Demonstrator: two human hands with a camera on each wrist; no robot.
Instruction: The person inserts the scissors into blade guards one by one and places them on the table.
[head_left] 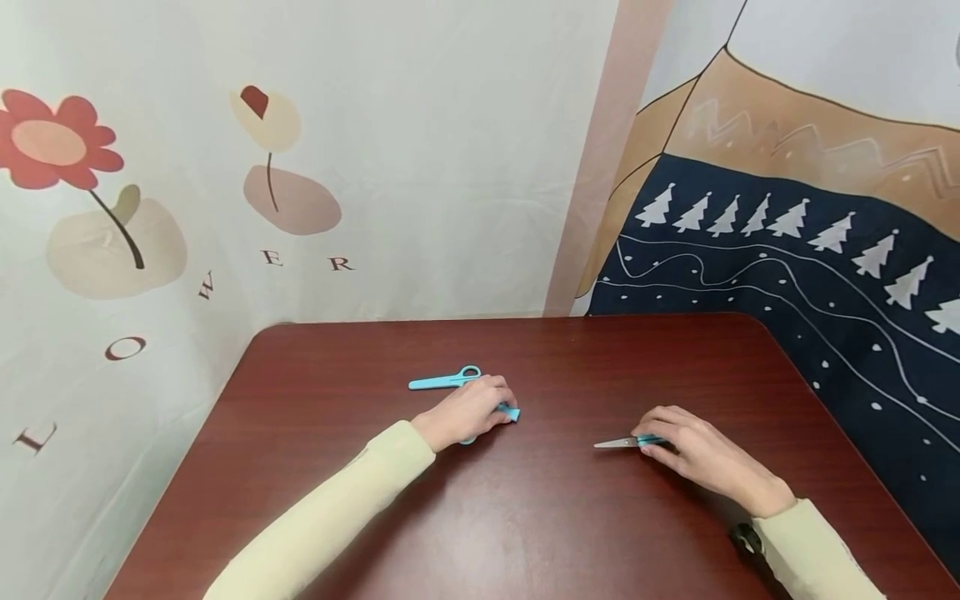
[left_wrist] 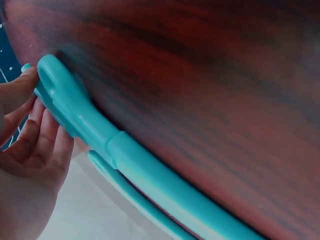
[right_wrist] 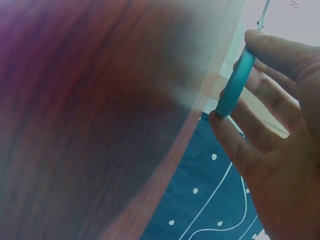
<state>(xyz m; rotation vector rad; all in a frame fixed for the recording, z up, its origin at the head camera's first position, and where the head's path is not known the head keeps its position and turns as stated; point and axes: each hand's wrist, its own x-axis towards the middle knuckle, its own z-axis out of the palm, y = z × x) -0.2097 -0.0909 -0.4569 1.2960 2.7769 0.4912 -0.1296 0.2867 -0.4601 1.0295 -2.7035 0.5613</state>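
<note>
My right hand [head_left: 693,454] pinches a pair of scissors [head_left: 615,443] by the turquoise handle [right_wrist: 236,85], between thumb and fingers. Their bare blades point left. Across from it, my left hand [head_left: 472,408] holds a small turquoise plastic piece [head_left: 512,413] that sticks out past the fingers; I cannot tell its kind. Behind that hand lie turquoise scissors in a matching cover [head_left: 435,383], one finger ring showing. Another turquoise ring [head_left: 468,441] peeks out below the left hand. In the left wrist view, covered scissors [left_wrist: 165,180] stretch across the foreground, a slimmer turquoise strip [left_wrist: 135,195] beside them.
The dark red-brown wooden table [head_left: 525,533] has rounded back corners. A white curtain [head_left: 450,167] with printed flowers and letters hangs behind it, and a navy printed cloth [head_left: 720,267] with white trees is at the right. A dark device [head_left: 746,540] sits at the right wrist.
</note>
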